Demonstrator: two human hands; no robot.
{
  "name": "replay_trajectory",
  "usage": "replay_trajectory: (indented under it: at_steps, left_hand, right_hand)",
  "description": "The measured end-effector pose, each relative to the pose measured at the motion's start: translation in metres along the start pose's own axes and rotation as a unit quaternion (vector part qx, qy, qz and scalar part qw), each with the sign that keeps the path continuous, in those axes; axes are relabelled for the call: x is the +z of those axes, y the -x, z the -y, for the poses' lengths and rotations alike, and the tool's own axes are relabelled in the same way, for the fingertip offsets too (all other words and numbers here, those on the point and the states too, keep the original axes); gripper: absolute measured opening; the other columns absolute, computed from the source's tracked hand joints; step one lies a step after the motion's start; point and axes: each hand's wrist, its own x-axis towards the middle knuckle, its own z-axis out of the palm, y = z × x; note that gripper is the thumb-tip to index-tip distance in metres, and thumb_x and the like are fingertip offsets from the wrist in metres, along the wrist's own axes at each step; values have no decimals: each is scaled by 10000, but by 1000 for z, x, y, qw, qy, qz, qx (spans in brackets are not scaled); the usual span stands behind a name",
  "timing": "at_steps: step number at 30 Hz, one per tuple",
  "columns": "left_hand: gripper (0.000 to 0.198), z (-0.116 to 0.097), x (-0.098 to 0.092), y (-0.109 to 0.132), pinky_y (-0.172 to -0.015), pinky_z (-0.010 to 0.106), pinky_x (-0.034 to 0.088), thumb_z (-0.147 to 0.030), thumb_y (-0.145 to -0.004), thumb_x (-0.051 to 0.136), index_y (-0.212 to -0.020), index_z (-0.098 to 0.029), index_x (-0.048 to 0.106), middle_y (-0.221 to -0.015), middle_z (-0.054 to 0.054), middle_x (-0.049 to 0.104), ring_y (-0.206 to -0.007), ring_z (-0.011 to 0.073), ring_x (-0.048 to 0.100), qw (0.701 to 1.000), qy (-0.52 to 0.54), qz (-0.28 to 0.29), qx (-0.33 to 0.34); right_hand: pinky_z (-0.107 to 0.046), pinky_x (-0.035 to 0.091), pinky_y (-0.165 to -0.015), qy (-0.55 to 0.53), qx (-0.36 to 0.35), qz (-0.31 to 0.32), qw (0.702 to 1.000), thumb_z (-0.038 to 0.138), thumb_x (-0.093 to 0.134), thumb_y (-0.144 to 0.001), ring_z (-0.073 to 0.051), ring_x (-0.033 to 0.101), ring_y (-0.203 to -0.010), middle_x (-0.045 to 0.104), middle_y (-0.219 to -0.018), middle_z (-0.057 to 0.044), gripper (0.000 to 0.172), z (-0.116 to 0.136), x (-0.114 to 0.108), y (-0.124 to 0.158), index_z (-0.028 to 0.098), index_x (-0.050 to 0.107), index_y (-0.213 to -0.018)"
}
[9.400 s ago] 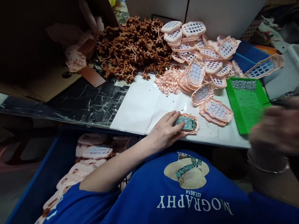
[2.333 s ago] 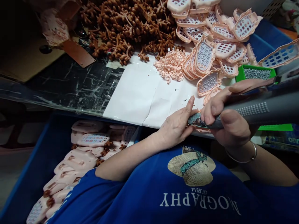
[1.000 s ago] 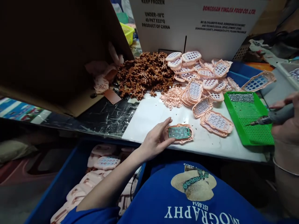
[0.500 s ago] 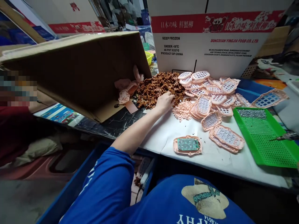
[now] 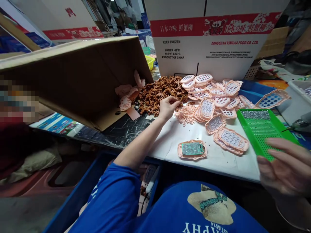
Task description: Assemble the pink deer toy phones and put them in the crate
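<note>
My left hand (image 5: 167, 108) is closed in a pinch at the front edge of a heap of small knobbly brown pieces (image 5: 157, 92), with what looks like one brown piece at its fingertips. Just right of it lies a small pile of pink bits (image 5: 185, 115). My right hand (image 5: 284, 165), slightly blurred, hovers over the front of the green tray (image 5: 255, 132), fingers apart and nothing visible in them. Nearer me on the white table top rests a pink casing half (image 5: 179, 153) holding a green circuit board (image 5: 192, 149).
Pink casings with button panels (image 5: 221, 94) are heaped behind and right of the small bits. Small metal screws (image 5: 256, 114) lie in the tray. An electric screwdriver (image 5: 298, 124) points in from the right. An open cardboard box (image 5: 80, 77) and a white carton (image 5: 189, 69) border the work area.
My right hand has come into view from the right, above the tray. My left hand has drawn its fingers into a pinch and lifted slightly. The view has shifted a little.
</note>
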Motion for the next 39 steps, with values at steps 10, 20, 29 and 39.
replay_trajectory:
  at_steps: [10, 20, 29, 39]
  left_hand:
    - [162, -83, 5, 160, -619, 216, 524, -288, -873, 723, -803, -151, 672, -755, 18, 658, -669, 101, 629, 950, 268, 114, 114]
    - [415, -29, 16, 178, -968, 466, 514, -398, -943, 609, -1275, -150, 604, -1258, 175, 644, -1164, 285, 600, 950, -34, 184, 251]
    - [413, -27, 17, 177, -940, 455, 512, -407, -950, 590, -1275, -152, 612, -1271, 159, 660, -1160, 289, 594, 947, -42, 185, 258]
    - [396, -29, 14, 172, -949, 461, 509, -380, -951, 594, -1269, -145, 610, -1257, 158, 669, -1125, 282, 603, 941, -32, 210, 262]
  right_hand:
    - [-295, 561, -755, -391, 402, 176, 809, 422, 726, -848, -131, 642, -758, 679, -856, -5, 240, 26, 103, 5, 209, 649, -930]
    - [-263, 510, -577, -292, 476, 303, 772, 436, 776, -754, -130, 610, -676, 667, -810, -17, 344, 10, 84, 9, 173, 640, -929]
    - [-270, 484, -544, -260, 492, 350, 754, 463, 749, -743, -137, 607, -639, 676, -805, -31, 341, 10, 93, 10, 181, 600, -864]
    - [-266, 390, -553, -29, 268, 427, 863, 315, 673, -818, -119, 527, -562, 598, -636, 20, 166, 8, 94, 0, 199, 558, -785]
